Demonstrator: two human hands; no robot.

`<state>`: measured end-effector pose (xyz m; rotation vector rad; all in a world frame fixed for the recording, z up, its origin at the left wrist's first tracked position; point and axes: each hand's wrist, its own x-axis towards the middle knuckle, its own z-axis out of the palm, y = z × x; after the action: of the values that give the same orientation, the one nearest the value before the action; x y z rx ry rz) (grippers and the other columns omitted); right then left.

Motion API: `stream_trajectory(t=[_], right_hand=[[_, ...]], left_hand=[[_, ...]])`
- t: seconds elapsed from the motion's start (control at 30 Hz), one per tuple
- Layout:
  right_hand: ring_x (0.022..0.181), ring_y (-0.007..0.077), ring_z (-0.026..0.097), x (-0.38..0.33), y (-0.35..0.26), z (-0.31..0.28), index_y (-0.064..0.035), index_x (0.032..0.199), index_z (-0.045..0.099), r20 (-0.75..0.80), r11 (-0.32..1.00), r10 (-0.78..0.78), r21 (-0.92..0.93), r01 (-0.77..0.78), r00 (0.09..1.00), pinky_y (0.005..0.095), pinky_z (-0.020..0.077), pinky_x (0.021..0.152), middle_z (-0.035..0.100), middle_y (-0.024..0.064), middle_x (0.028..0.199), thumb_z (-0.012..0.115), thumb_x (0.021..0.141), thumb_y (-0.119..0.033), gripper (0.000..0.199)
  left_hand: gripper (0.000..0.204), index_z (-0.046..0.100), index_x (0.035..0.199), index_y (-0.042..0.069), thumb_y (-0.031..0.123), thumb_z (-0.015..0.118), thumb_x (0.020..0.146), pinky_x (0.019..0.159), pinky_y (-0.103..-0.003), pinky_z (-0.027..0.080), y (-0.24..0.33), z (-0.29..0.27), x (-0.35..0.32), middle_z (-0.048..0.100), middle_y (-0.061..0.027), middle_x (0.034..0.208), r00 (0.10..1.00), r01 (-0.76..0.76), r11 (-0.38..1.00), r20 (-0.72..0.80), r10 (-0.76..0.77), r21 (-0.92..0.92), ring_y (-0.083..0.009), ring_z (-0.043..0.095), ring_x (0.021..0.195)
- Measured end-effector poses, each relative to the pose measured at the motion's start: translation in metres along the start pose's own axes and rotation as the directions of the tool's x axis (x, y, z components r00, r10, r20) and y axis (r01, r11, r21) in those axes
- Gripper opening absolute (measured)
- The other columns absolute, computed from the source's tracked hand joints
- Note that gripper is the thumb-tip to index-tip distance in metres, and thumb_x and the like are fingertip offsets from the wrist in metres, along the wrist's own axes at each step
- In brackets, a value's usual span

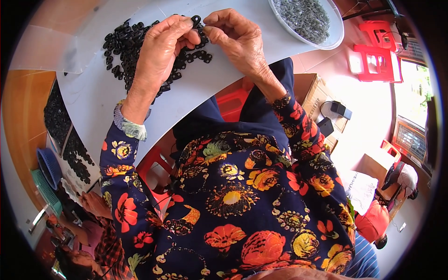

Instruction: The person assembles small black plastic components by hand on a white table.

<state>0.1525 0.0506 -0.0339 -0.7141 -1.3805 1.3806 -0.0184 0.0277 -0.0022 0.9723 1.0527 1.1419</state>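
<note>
The left hand (161,51) and the right hand (235,39) are meeting above the far part of the white worktop (196,100). Both hands are pinching the same small black ring part (196,19): the left thumb and forefinger are closing narrowly on it from the left, and the right thumb and forefinger are closing on it from the right. The part is being held clear of the worktop surface, just above the pile.

A pile of black ring parts (126,42) is lying loose on the worktop, directly under and to the left of the left hand. Several parts from the pile are spreading out beneath the fingers of both hands, toward the right edge of the pile.

A white dish (333,37) is standing on the worktop to the right of the right hand, well apart from it. It is holding a heap of small grey parts (303,16); their exact shape cannot be told.

Both forearms are wearing dark floral sleeves (121,154). At the left edge, a tray of further black parts (58,121) is lying beside the worktop, next to a blue basket (46,165). Another person's hand (93,203) is showing at the lower left. Red plastic stools (375,63) are standing on the floor at the upper right.
</note>
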Motion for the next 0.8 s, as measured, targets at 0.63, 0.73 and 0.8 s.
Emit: stream_trajectory(t=[0.63, 0.73, 0.8], right_hand=[[0.077, 0.0060, 0.059, -0.0008, 0.0011, 0.0012, 0.0016, 0.100, 0.059, -0.009, 0.999, -0.036, 0.004, 0.036, 0.999, 0.0220, 0.0494, 0.073, 0.064, 0.0025, 0.083, 0.061, 0.084, -0.001, 0.017], [0.077, 0.0072, 0.060, -0.0003, -0.0017, 0.0019, 0.0019, 0.103, 0.059, -0.019, 1.000, -0.024, -0.007, 0.024, 1.000, 0.0225, 0.0501, 0.072, 0.065, 0.0034, 0.083, 0.061, 0.084, -0.001, 0.019], [0.077, 0.0080, 0.060, 0.0005, -0.0034, 0.0015, 0.0021, 0.104, 0.059, -0.023, 1.000, -0.014, 0.006, 0.014, 1.000, 0.0228, 0.0505, 0.072, 0.065, 0.0040, 0.084, 0.061, 0.084, -0.001, 0.020]], left_hand=[[0.026, 0.059, 0.091, 0.001, 0.024, 0.049, 0.095, 0.056, -0.023, 0.042, 0.0000, 0.0036, 0.0000, 0.058, -0.0018, 0.066, 0.975, -0.218, 0.814, 0.092, 0.201, 0.538, -0.0070, 0.052, 0.059], [0.027, 0.057, 0.091, 0.001, 0.025, 0.047, 0.096, 0.056, -0.023, 0.041, -0.0027, 0.0032, -0.0005, 0.056, -0.0024, 0.065, 0.972, -0.234, 0.758, 0.121, 0.202, 0.609, -0.0075, 0.048, 0.058], [0.027, 0.056, 0.091, 0.001, 0.026, 0.046, 0.095, 0.055, -0.024, 0.040, -0.0070, 0.0089, -0.0019, 0.054, -0.0027, 0.063, 0.975, -0.212, 0.829, 0.059, 0.213, 0.517, -0.0081, 0.045, 0.058]])
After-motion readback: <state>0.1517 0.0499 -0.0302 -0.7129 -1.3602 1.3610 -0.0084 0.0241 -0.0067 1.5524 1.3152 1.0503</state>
